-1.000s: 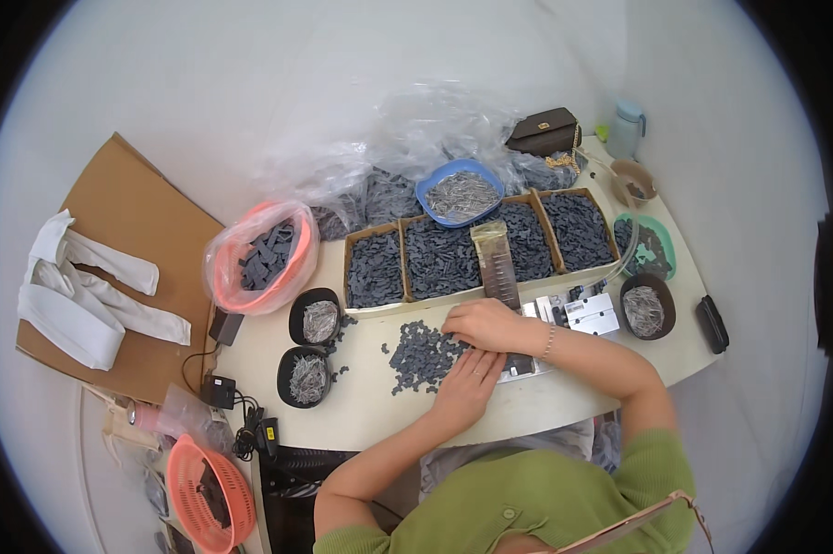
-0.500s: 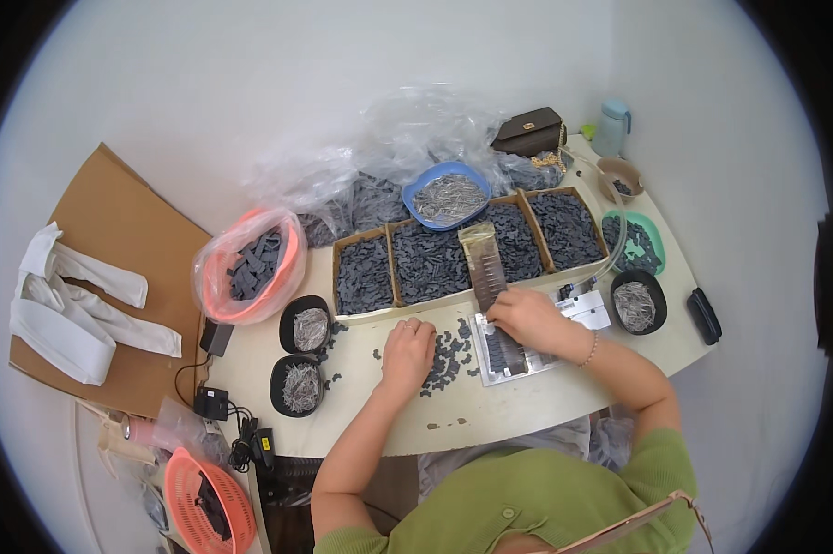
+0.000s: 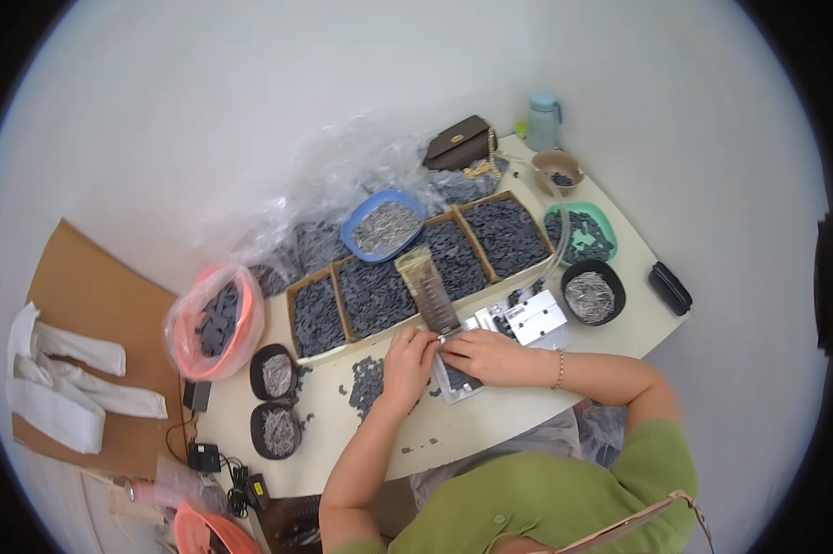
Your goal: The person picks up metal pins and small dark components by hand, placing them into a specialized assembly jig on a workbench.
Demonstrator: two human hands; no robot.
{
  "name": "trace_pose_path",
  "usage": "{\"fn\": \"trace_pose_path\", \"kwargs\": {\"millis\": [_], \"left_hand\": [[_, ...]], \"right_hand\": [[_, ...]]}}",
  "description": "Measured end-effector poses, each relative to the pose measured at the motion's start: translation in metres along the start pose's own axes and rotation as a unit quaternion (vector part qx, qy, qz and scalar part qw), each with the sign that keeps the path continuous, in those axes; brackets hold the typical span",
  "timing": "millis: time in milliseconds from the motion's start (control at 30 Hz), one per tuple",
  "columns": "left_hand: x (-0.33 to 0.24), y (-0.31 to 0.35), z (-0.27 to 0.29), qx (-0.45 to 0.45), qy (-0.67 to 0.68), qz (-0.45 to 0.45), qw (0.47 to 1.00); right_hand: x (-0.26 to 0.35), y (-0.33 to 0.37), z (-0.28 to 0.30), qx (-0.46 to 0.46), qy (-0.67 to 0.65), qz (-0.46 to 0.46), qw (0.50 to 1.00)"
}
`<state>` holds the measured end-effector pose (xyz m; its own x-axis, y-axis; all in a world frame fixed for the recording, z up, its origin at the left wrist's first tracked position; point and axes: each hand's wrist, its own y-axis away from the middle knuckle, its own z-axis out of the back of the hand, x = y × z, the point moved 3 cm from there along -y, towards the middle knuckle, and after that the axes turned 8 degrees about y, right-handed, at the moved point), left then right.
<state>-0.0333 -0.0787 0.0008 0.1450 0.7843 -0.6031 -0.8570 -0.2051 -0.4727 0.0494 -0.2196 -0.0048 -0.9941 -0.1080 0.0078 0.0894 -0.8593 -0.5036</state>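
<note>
My left hand (image 3: 411, 366) and my right hand (image 3: 483, 358) meet fingertip to fingertip over the left part of a metal fixture (image 3: 465, 388). Both have their fingers pinched together; a tiny pale glint shows between them, too small to name. Just beyond the fingertips, a brownish translucent ribbed strip (image 3: 435, 303) with a yellowish far end leans toward the divided box. Dark grey small parts sit in the fixture's slot, partly covered by my right hand. Left of my left hand lies a loose heap of small dark grey parts (image 3: 367, 383).
A divided cardboard box (image 3: 376, 333) of grey pieces stands behind, with a blue tray (image 3: 347, 238) of metal pins on it. Black bowls (image 3: 255, 377) of pins flank the work. A green tray (image 3: 608, 224), clear hose (image 3: 565, 242) and black case (image 3: 670, 289) are at right.
My left hand has left the loose parts and come to the fixture. My right hand has let go of the strip and joined it. The whole view has turned and shifted.
</note>
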Motion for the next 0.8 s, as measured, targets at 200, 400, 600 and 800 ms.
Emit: {"fn": "trace_pose_path", "kwargs": {"millis": [200, 400, 600, 800], "left_hand": [[-0.002, 0.010, -0.009, -0.010, -0.053, -0.048, 0.997], [-0.010, 0.013, -0.019, -0.022, -0.053, -0.041, 0.998], [-0.005, 0.011, -0.015, -0.007, -0.077, -0.053, 0.996], [-0.012, 0.023, -0.010, -0.004, -0.102, -0.078, 0.992]], "right_hand": [[-0.072, 0.033, 0.066, -0.101, -0.012, -0.153, 0.983], [-0.206, 0.124, 0.097, -0.026, 0.094, -0.495, 0.863], [-0.244, 0.129, 0.060, 0.123, 0.064, -0.531, 0.836], [-0.216, 0.112, 0.096, 0.027, 0.246, -0.504, 0.828]]}}
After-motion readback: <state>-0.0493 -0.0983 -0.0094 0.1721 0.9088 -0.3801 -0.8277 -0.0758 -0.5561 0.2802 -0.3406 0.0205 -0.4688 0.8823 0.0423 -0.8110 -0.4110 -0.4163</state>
